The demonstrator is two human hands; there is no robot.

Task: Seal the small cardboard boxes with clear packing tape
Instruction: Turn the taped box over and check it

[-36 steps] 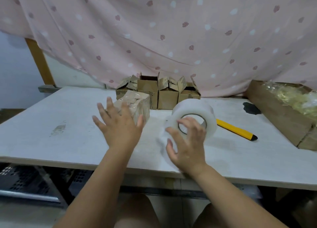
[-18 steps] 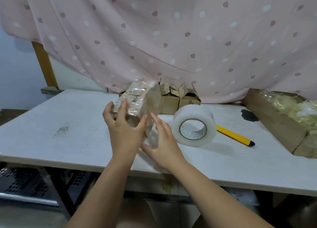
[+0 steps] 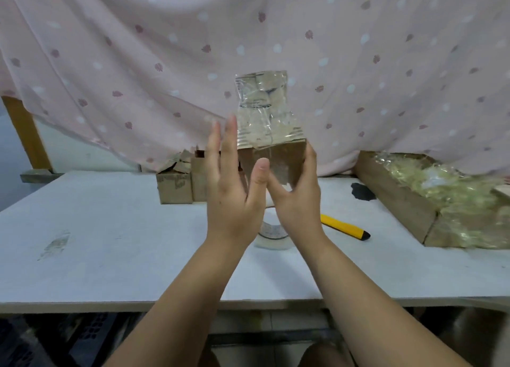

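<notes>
Above white table [image 3: 110,228] — taped box [image 3: 271,146] held between straight left fingers [image 3: 230,137] and gripping right fingers [image 3: 311,160].

White tabletop [image 3: 110,242], grey smudge [image 3: 55,244] on my left. On it: open small boxes [image 3: 176,184] along the back, tape roll [image 3: 273,234] nearer my edge and partly hidden, yellow knife [image 3: 345,227] beside it, long carton [image 3: 400,201] of crinkled plastic at right.
</notes>
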